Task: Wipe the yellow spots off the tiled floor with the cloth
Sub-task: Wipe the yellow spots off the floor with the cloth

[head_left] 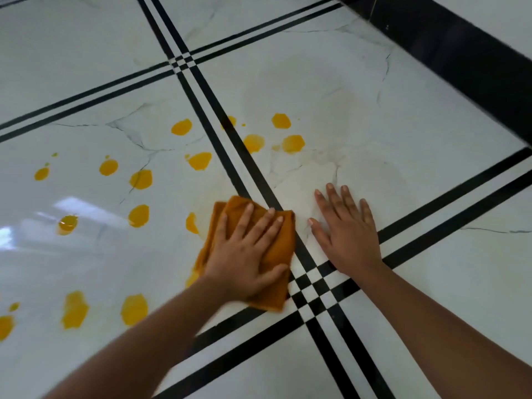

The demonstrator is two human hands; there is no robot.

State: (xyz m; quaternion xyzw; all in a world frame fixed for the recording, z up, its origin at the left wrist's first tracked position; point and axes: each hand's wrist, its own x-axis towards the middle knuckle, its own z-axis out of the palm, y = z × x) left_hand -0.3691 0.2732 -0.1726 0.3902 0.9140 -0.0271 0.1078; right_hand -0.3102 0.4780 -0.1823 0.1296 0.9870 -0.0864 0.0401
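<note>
A folded orange-brown cloth (280,243) lies flat on the white marble-look tiled floor (374,125), partly over a black double stripe. My left hand (244,254) presses down on the cloth with fingers spread. My right hand (348,228) rests flat on the bare tile to the right of the cloth, fingers apart, holding nothing. Several yellow spots (198,160) dot the tile to the left of and beyond the cloth, some near the left edge (74,309) and a few past the stripe (293,144). One smeared spot (191,223) sits just left of the cloth.
Black double stripes (218,116) cross the floor and meet in a checkered crossing (313,286) below my hands. A black skirting strip (460,61) runs along the wall at the upper right. The tile around my right hand looks faintly smeared.
</note>
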